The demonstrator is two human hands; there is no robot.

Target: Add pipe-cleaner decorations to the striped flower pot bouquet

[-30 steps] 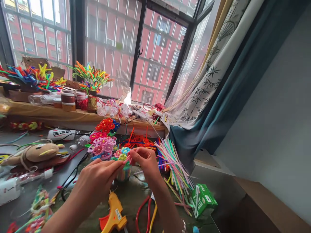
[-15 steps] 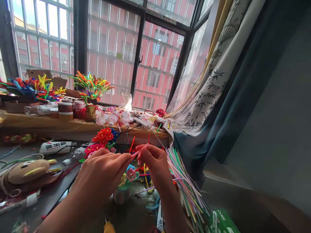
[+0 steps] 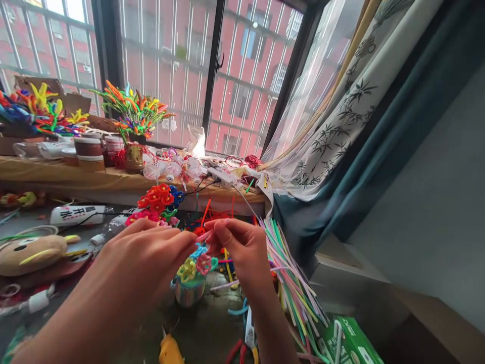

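Between my two hands is a short pink pipe cleaner (image 3: 204, 236), its ends partly hidden by my fingers. My left hand (image 3: 151, 255) pinches one end from the left, palm down. The fingertips of my right hand (image 3: 242, 247) are closed on the other end. Just below them, a metal can (image 3: 190, 294) holds pipe-cleaner flowers, among them a yellow flower (image 3: 186, 270) and a pink flower (image 3: 203, 263). Behind my left hand stands a bunch of red flowers (image 3: 156, 198). A long sheaf of pastel pipe cleaners (image 3: 290, 273) lies to the right of my right wrist.
A yellow-handled tool (image 3: 170, 349) and red-handled pliers (image 3: 242, 349) lie near the front. A green box (image 3: 352, 341) stands at lower right. On the left are a plush toy (image 3: 34, 255) and a bottle (image 3: 81, 215). Jars (image 3: 90, 151) and colourful bouquets line the windowsill.
The view has tilted down and shifted, so the can and tools show more fully. Both hands stay together on the pink pipe cleaner, the right fingers slightly changed in pose.
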